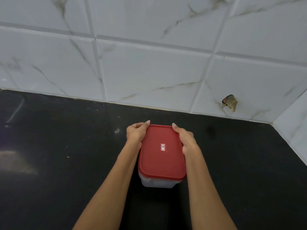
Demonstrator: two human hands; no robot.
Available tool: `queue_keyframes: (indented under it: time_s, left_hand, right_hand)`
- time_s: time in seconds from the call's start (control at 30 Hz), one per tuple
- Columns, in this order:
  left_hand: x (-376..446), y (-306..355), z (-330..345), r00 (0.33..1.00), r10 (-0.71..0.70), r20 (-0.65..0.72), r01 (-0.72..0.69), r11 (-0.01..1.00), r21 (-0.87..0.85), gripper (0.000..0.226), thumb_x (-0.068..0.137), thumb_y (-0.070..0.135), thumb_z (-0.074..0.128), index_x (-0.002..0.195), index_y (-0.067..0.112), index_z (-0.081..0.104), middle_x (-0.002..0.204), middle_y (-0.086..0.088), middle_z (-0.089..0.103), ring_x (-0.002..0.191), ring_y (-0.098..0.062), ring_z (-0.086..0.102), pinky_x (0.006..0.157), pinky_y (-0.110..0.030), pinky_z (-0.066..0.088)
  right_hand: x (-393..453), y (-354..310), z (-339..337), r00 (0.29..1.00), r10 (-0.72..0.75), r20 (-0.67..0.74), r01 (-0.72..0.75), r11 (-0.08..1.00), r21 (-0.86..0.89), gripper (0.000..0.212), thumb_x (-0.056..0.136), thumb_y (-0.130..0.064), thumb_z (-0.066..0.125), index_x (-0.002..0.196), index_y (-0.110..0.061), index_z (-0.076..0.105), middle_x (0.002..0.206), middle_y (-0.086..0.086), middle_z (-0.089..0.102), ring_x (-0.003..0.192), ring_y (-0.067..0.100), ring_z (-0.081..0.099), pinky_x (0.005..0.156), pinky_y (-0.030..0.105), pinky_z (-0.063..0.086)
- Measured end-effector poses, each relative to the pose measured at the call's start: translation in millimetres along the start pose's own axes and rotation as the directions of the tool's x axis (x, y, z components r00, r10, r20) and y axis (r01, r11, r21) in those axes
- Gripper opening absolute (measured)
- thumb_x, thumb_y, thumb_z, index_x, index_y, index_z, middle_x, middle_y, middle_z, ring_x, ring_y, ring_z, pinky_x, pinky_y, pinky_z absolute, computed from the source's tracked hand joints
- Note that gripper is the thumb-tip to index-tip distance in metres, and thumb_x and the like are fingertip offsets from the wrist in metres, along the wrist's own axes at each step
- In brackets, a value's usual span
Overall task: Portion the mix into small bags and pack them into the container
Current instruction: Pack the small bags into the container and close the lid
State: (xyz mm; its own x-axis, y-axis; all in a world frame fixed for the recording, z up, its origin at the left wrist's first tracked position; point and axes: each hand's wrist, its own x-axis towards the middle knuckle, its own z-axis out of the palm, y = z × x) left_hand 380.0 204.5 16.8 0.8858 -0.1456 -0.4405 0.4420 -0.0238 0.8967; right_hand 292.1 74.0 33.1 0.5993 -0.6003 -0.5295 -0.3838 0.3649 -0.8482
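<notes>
A clear plastic container [157, 183] stands on the black counter, closed by a red lid [162, 161] with a small white sticker in its middle. My left hand [136, 132] grips the lid's far left edge, fingers curled over the rim. My right hand [186, 138] holds the far right edge in the same way. Whatever is inside the container is hidden by the lid. No bags or mix are in view.
The black counter [58, 146] stretches left and right of the container and ends at a white marble-pattern tiled wall [149, 63]. The wall turns a corner at the right [292, 127]. A broken hole [230, 102] shows in one tile.
</notes>
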Motion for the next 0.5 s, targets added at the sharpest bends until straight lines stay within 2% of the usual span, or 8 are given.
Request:
queue_keyframes:
  time_s: [0.13, 0.27, 0.3, 0.33, 0.37, 0.4, 0.43, 0.5]
  left_hand:
    - [3, -6, 0, 0.993, 0.120, -0.015, -0.117, 0.987, 0.112, 0.017, 0.082, 0.039, 0.072, 0.085, 0.022, 0.069, 0.097, -0.003, 0.069, 0.096, -0.021, 0.066, 0.088, -0.039, 0.055]
    - [-9, -2, -1, 0.934, 0.357, 0.016, -0.337, 0.867, 0.366, 0.027, 0.093, 0.037, 0.058, 0.101, 0.016, 0.072, 0.097, 0.000, 0.069, 0.101, -0.021, 0.063, 0.081, -0.027, 0.045]
    - [-13, 0, -1, 0.909, 0.415, 0.044, -0.389, 0.804, 0.450, 0.031, 0.095, 0.038, 0.054, 0.107, 0.015, 0.071, 0.101, -0.002, 0.069, 0.102, -0.022, 0.062, 0.080, -0.026, 0.042]
    - [-17, 2, -3, 0.887, 0.455, 0.081, -0.426, 0.735, 0.527, 0.037, 0.097, 0.041, 0.049, 0.113, 0.015, 0.068, 0.106, -0.004, 0.069, 0.106, -0.024, 0.061, 0.082, -0.028, 0.042]
    - [-21, 3, -4, 0.867, 0.481, 0.128, -0.457, 0.667, 0.588, 0.043, 0.099, 0.044, 0.042, 0.120, 0.014, 0.064, 0.114, -0.006, 0.067, 0.112, -0.027, 0.059, 0.087, -0.032, 0.042]
    - [-26, 1, -6, 0.849, 0.498, 0.178, -0.487, 0.606, 0.629, 0.049, 0.100, 0.047, 0.036, 0.127, 0.012, 0.058, 0.125, -0.009, 0.062, 0.121, -0.028, 0.053, 0.096, -0.036, 0.040]
    - [-31, -1, -7, 0.834, 0.505, 0.221, -0.509, 0.549, 0.663, 0.053, 0.100, 0.047, 0.031, 0.134, 0.011, 0.051, 0.138, -0.011, 0.053, 0.132, -0.028, 0.044, 0.106, -0.041, 0.035]
    - [-48, -9, -8, 0.806, 0.518, 0.286, -0.537, 0.437, 0.722, 0.058, 0.100, 0.047, 0.026, 0.144, 0.011, 0.038, 0.153, -0.011, 0.034, 0.144, -0.025, 0.025, 0.116, -0.046, 0.020]
  right_hand:
    - [8, 4, 3, 0.998, -0.051, -0.041, 0.049, 0.998, -0.045, 0.033, 0.082, -0.036, 0.070, 0.075, -0.006, 0.059, 0.087, 0.011, 0.066, 0.082, 0.026, 0.065, 0.087, 0.042, 0.053]
    - [4, 6, 6, 0.972, -0.207, -0.108, 0.169, 0.942, -0.289, 0.044, 0.086, -0.049, 0.059, 0.063, -0.012, 0.050, 0.072, 0.006, 0.055, 0.072, 0.021, 0.054, 0.067, 0.030, 0.044]
    - [-1, 6, 6, 0.959, -0.264, -0.103, 0.205, 0.896, -0.394, 0.045, 0.088, -0.053, 0.054, 0.073, -0.011, 0.060, 0.082, 0.005, 0.061, 0.083, 0.022, 0.058, 0.071, 0.031, 0.045]
    - [-5, 6, 5, 0.945, -0.314, -0.088, 0.234, 0.841, -0.488, 0.050, 0.089, -0.057, 0.048, 0.101, -0.012, 0.066, 0.106, 0.007, 0.064, 0.105, 0.025, 0.058, 0.085, 0.034, 0.045]
    - [-11, 7, 4, 0.938, -0.338, -0.073, 0.248, 0.803, -0.542, 0.064, 0.089, -0.061, 0.042, 0.130, -0.013, 0.053, 0.135, 0.007, 0.053, 0.127, 0.026, 0.046, 0.101, 0.038, 0.039]
    - [-19, 6, 4, 0.924, -0.376, -0.066, 0.274, 0.774, -0.570, 0.075, 0.089, -0.064, 0.038, 0.145, -0.014, 0.034, 0.151, 0.005, 0.033, 0.140, 0.024, 0.030, 0.111, 0.041, 0.028]
    - [-27, 7, 4, 0.903, -0.424, -0.064, 0.302, 0.734, -0.608, 0.079, 0.090, -0.065, 0.034, 0.149, -0.014, 0.022, 0.157, 0.003, 0.019, 0.144, 0.022, 0.017, 0.115, 0.042, 0.020]
    - [-43, 13, 5, 0.854, -0.515, -0.077, 0.315, 0.628, -0.711, 0.077, 0.092, -0.062, 0.028, 0.151, -0.014, 0.012, 0.159, 0.000, 0.008, 0.146, 0.017, 0.005, 0.115, 0.043, 0.013]
